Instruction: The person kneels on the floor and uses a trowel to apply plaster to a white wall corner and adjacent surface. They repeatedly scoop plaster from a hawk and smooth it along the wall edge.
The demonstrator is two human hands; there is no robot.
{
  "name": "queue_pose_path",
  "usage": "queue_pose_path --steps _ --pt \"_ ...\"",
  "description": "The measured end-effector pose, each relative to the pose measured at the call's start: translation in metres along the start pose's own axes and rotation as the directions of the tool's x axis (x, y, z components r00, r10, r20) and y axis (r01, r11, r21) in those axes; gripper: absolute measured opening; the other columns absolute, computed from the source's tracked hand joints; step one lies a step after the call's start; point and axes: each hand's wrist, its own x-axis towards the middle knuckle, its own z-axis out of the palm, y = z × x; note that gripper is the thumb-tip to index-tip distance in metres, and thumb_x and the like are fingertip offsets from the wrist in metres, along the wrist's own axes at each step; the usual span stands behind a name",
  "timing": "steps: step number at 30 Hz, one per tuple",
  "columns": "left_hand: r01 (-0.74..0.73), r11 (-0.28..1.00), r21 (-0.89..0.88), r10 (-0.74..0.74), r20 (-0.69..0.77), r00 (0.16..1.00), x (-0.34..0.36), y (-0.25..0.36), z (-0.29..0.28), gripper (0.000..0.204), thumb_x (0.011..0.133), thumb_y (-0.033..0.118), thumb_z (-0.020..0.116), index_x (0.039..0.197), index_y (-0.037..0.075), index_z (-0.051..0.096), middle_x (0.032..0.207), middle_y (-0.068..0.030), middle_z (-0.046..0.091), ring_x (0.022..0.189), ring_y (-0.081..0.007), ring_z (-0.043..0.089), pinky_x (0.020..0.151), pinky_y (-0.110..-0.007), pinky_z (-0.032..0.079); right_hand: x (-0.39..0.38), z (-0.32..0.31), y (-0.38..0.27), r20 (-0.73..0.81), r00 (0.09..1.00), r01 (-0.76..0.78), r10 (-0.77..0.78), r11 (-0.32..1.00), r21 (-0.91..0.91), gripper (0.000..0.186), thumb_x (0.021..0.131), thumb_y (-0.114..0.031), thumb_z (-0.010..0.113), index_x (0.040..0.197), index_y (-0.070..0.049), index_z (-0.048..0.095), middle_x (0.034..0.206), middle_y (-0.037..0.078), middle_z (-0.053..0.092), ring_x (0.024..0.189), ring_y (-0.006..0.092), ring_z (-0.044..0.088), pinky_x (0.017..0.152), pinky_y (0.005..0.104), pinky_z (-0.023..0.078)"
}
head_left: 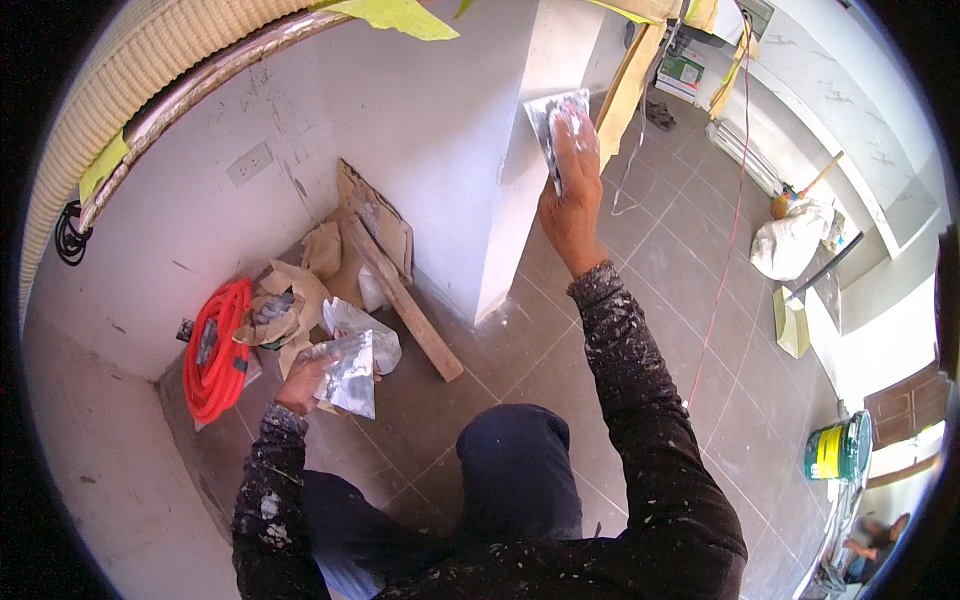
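Note:
My right hand (pixel 574 205) is raised against the corner of a white wall column (pixel 507 215), closed around a putty knife. White putty smears the wide blade of this putty knife (pixel 543 118) and my fingers. Its blade is at the column's edge; the handle is hidden by my hand. Lower down on the left, my left hand (pixel 303 384) grips a second, broad metal blade (pixel 350 378), shiny with grey smears, held away from the wall. Both dark sleeves are spotted with dried white paint or putty.
On the floor by the left wall lie a coiled red hose (pixel 212 355), crumpled paper (pixel 290 305) and a wooden plank (pixel 405 300). Rightward are a thin red cable (pixel 733 255), a white sack (pixel 790 243), a dustpan (pixel 790 325) and a green bucket (pixel 838 447). Another person (pixel 880 540) is at lower right.

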Motion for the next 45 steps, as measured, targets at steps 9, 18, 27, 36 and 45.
queue_pose_path --steps 9,18,27,36,45 --pt "-0.014 0.999 0.036 0.014 -0.024 1.000 -0.004 0.001 0.000 0.031 0.092 0.015 0.069 0.117 -0.001 0.063 0.108 -0.0089 0.071 0.095 -0.0187 0.069 0.084 -0.033 0.056 -0.111 0.017 0.003 0.230 0.967 -0.111 0.111 0.994 -0.015 0.078 0.070 0.016 0.051 0.142 -0.013 0.052 0.152 0.011 0.044 0.145 0.0351 0.032 0.118 0.0540 0.022" --pt "-0.018 1.000 0.023 0.018 -0.002 1.000 -0.005 0.004 0.006 0.032 0.092 0.015 0.069 0.119 -0.001 0.063 0.112 -0.0086 0.070 0.096 -0.0173 0.069 0.085 -0.032 0.055 0.097 -0.046 0.016 -0.092 0.972 0.206 -0.217 0.972 -0.114 0.081 0.065 0.014 0.056 0.141 -0.015 0.053 0.120 0.017 0.062 0.129 0.0415 0.047 0.112 0.0505 0.034" --pt "-0.040 0.998 0.046 0.036 0.090 0.995 -0.006 0.009 0.010 0.031 0.092 0.011 0.067 0.120 -0.001 0.063 0.109 -0.0094 0.071 0.095 -0.0177 0.069 0.084 -0.031 0.056 -0.076 0.026 -0.019 0.131 0.987 -0.105 0.096 0.993 0.059 0.075 0.070 0.013 0.057 0.141 -0.014 0.053 0.147 0.016 0.048 0.141 0.0386 0.036 0.117 0.0545 0.025" --pt "-0.165 0.982 0.097 0.153 0.120 0.981 -0.007 0.005 0.007 0.026 0.091 0.013 0.068 0.112 -0.001 0.066 0.106 -0.0077 0.071 0.093 -0.0167 0.070 0.084 -0.031 0.056 -0.009 -0.074 -0.074 0.542 0.839 0.258 -0.047 0.911 -0.320 0.064 0.078 0.002 0.062 0.139 -0.015 0.055 0.131 0.009 0.058 0.110 0.0266 0.054 0.094 0.0368 0.046" --pt "0.004 0.980 -0.197 0.017 0.105 0.994 -0.006 0.002 0.018 0.031 0.094 0.013 0.063 0.122 -0.001 0.059 0.112 -0.0117 0.069 0.096 -0.0218 0.070 0.087 -0.036 0.056 0.040 -0.049 -0.125 0.923 0.365 0.919 -0.126 0.210 -0.335 0.033 0.085 -0.016 0.058 0.116 -0.006 0.064 0.102 0.007 0.065 0.096 0.0226 0.055 0.092 0.0361 0.038"
